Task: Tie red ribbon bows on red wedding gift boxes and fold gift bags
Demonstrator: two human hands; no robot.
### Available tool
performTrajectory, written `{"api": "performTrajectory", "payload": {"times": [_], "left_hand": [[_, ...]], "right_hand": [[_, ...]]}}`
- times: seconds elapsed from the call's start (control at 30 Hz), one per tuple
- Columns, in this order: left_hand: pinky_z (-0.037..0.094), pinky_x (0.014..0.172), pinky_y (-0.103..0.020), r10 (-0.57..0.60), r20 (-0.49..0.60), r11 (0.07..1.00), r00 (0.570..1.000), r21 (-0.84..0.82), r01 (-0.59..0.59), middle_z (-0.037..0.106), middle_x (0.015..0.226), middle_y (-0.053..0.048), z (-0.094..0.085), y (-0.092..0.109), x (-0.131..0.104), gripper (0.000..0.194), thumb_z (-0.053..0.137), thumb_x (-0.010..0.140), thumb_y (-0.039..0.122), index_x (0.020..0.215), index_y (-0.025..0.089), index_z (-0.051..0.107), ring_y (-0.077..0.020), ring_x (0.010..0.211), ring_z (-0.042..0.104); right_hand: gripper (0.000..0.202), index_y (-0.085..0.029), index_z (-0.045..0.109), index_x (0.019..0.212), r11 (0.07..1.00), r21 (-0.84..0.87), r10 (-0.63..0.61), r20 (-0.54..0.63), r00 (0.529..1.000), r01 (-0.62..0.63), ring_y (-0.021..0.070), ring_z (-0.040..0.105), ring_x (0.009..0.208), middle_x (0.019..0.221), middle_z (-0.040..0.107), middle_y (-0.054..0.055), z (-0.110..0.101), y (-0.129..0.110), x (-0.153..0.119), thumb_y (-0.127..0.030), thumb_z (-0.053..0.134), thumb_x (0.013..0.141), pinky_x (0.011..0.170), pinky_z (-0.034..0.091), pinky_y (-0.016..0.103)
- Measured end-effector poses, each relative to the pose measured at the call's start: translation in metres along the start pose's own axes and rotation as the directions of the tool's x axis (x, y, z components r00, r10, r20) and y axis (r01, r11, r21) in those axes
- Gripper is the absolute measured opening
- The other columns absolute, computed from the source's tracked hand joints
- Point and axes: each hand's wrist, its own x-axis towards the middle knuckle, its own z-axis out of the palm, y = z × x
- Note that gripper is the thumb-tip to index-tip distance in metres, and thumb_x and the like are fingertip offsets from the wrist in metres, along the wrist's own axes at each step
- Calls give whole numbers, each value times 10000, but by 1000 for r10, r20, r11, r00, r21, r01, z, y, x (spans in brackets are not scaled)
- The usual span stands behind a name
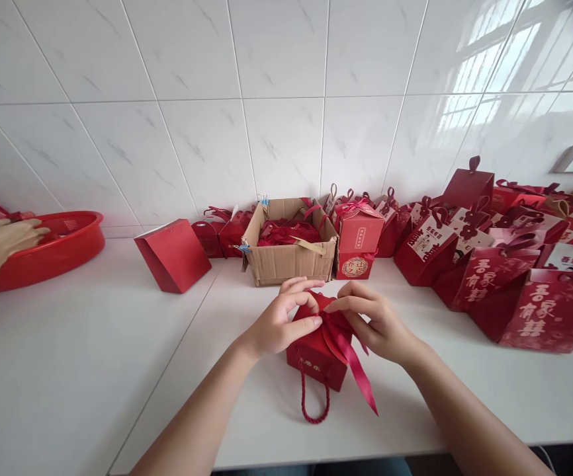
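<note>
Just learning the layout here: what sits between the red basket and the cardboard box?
The head view shows a plain red box there, then small red boxes beside the cardboard box.

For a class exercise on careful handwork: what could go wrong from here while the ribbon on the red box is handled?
The ribbon might slacken if the left grip or right grip, both at the top of the red box, slips. The rope handle hangs loose on the near side, so a careless movement could catch it and perhaps tip the box. The carton stands just behind, so a wide movement might bump it.
</note>
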Motion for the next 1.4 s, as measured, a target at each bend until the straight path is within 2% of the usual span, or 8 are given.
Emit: {"api": "performTrajectory", "payload": {"times": [0.1, 0.23, 0.37, 0.53, 0.63, 0.8, 1.07, 1.4], "left_hand": [[158, 1154, -432, 5, -1, 1000, 1000, 12, -5, 472, 1416, -8, 0, -1, 1, 107, 597, 806, 275, 717, 220, 581, -231, 1416, 173], [177, 1140, -435, 19, 25, 999, 1000, -33, -18, 548, 1333, -30, 0, 1, 1, 192, 566, 822, 254, 649, 205, 502, -237, 1388, 246], [170, 1139, -418, 34, 17, 992, 999, -120, -32, 551, 1318, -38, -1, 2, 0, 153, 580, 818, 257, 677, 205, 548, -239, 1379, 272], [256, 1098, -412, 21, -5, 963, 1000, -269, -22, 525, 1326, -45, -2, 2, -2, 120, 562, 841, 280, 745, 209, 577, -242, 1295, 411], [232, 1103, -436, -1, -28, 976, 1000, -216, -5, 559, 1280, -46, 0, 1, -1, 170, 588, 835, 304, 705, 208, 534, -246, 1313, 380], [189, 1121, -451, -9, -48, 996, 999, -85, 5, 571, 1282, -30, 4, -2, 3, 168, 623, 819, 345, 703, 223, 613, -254, 1354, 299], [290, 1067, -414, 36, -80, 997, 996, -68, -41, 612, 1161, -36, 4, -4, 1, 192, 585, 845, 337, 698, 215, 568, -232, 1242, 426], [277, 1061, -453, 14, -111, 997, 994, 76, -5, 607, 1148, -51, -3, -3, 2, 214, 577, 830, 330, 660, 207, 538, -261, 1218, 416]], "right_hand": [[357, -198, 655, 1032, 1000, 0, 2, -3, 1000, -2, 127, 514, 737, 857, 518, 56, 0, -1, 0, -26, 371, 902, 634, 448, 269], [369, -198, 652, 1035, 1000, 20, 15, 10, 1000, -15, 124, 503, 717, 848, 505, 55, 0, -2, 1, -42, 338, 919, 628, 446, 269], [367, -204, 638, 1066, 1000, 25, 9, 3, 1000, -9, 123, 509, 727, 861, 510, 54, -1, -2, 1, -47, 340, 922, 637, 448, 268], [349, -197, 631, 1045, 1000, 1, -11, -28, 1000, 11, 121, 517, 712, 852, 531, 50, -1, -4, 1, -35, 353, 910, 624, 440, 262], [342, -189, 648, 988, 999, -16, -30, -36, 999, 29, 122, 508, 692, 820, 512, 45, -1, -4, 1, -26, 363, 894, 605, 438, 259], [352, -186, 657, 964, 997, -51, -54, -44, 998, 52, 127, 501, 688, 807, 501, 45, 0, -2, 0, -3, 374, 863, 590, 436, 260], [375, -181, 660, 985, 992, -101, -86, -66, 994, 79, 125, 483, 714, 830, 462, 45, 2, -2, 1, -1, 352, 870, 602, 441, 258], [377, -176, 655, 1003, 1000, -12, -3, -23, 1000, 3, 137, 460, 676, 790, 447, 44, 3, -3, -2, -62, 307, 916, 575, 432, 279]]}}
